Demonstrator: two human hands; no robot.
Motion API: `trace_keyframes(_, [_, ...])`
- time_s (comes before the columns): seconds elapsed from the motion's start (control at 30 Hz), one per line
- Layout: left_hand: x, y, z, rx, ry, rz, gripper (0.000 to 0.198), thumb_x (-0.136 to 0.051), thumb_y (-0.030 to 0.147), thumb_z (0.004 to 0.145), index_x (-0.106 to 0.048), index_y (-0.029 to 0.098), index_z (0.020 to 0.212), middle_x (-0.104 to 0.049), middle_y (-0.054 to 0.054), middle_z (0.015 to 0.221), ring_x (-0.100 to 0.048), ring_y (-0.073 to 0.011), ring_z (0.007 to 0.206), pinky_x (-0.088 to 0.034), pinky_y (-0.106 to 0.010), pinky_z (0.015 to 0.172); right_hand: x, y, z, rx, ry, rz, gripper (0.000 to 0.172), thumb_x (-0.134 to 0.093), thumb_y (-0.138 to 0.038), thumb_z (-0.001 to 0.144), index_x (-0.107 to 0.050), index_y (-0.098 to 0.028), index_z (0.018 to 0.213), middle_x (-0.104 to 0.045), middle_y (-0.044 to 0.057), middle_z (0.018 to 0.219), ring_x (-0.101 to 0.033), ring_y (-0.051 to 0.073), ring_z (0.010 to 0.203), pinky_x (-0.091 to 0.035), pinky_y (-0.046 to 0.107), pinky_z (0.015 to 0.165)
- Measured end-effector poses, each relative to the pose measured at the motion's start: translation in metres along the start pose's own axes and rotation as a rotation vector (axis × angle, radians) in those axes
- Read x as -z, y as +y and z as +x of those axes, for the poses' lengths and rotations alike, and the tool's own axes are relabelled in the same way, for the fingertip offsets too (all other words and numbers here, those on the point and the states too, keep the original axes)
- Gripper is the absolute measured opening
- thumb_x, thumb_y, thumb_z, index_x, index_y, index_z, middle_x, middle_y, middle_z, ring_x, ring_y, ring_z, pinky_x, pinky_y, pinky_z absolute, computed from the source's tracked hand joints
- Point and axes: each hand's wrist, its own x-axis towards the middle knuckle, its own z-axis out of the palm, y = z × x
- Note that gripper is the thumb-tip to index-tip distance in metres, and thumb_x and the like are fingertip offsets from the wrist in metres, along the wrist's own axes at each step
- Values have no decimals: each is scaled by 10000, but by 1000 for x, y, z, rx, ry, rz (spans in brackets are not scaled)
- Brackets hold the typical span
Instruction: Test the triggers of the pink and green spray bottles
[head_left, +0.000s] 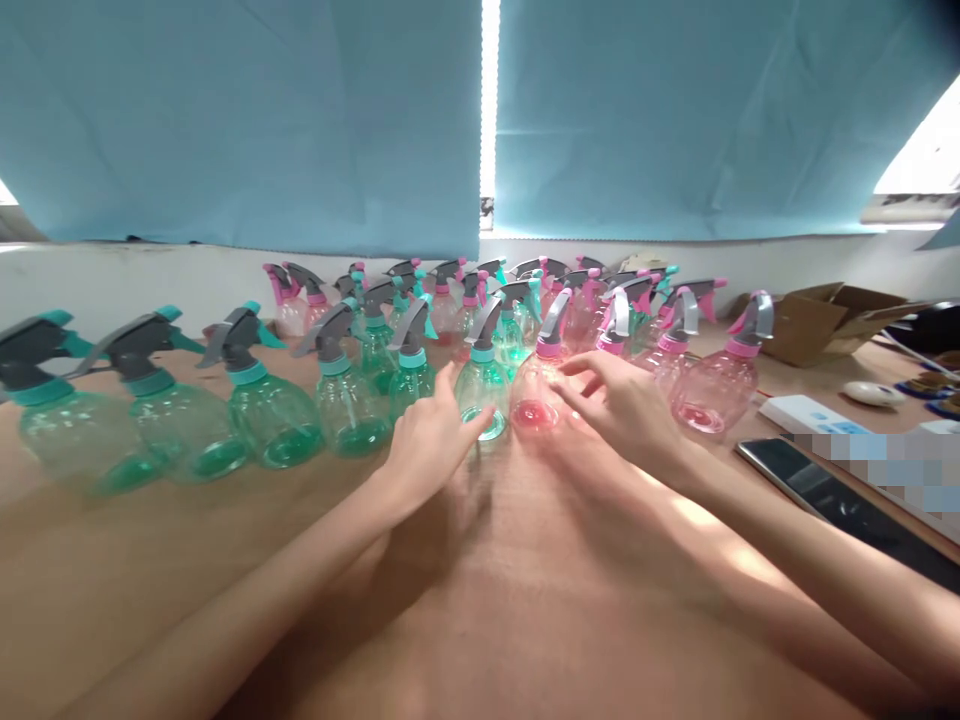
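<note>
My left hand is at the left side of a green spray bottle, thumb and forefinger apart around its lower body; whether they touch it I cannot tell. To the right of that bottle stands a pink spray bottle, upright with its trigger head on. My right hand is beside this pink bottle, fingers bent loosely and spread near its right side. Leftward runs a front row of green spray bottles. Behind my right hand are more pink ones, among them a pink spray bottle at the row's right end.
Several more pink and green spray bottles crowd the back of the wooden table. On the right are an opened cardboard box, a white computer mouse, a phone and a white box. Blue curtains hang behind.
</note>
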Motion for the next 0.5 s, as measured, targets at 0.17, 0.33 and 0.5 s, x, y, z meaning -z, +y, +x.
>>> trace_keyframes(0.17, [-4, 14, 24, 112, -27, 178, 920, -498, 640, 867, -242, 49, 1524, -738, -206, 997, -679, -400, 1031, -494, -392, 775, 2, 18, 3, -147, 5, -71, 571, -619, -573, 868, -615, -132, 1231, -695, 188, 1201, -665, 364, 1056, -507, 488, 868])
trace_keyframes(0.33, [-9, 11, 31, 103, -27, 196, 816, -488, 652, 860, -397, 73, 1427, -727, -211, 1028, -670, -413, 1047, -501, -409, 788, -17, 17, 19, -230, -73, -28, 828, -648, -628, 820, -469, -72, 1407, -602, 250, 1338, -569, 409, 1229, -473, 506, 943])
trace_keyframes(0.5, [-10, 15, 32, 118, 0, 236, 828, -489, 669, 853, -410, 34, 1379, -723, -227, 998, -674, -417, 1032, -499, -412, 798, -33, 19, 31, -227, -134, -51, 751, -682, -589, 809, -501, -92, 1342, -698, 213, 1109, -652, 400, 1064, -505, 456, 806])
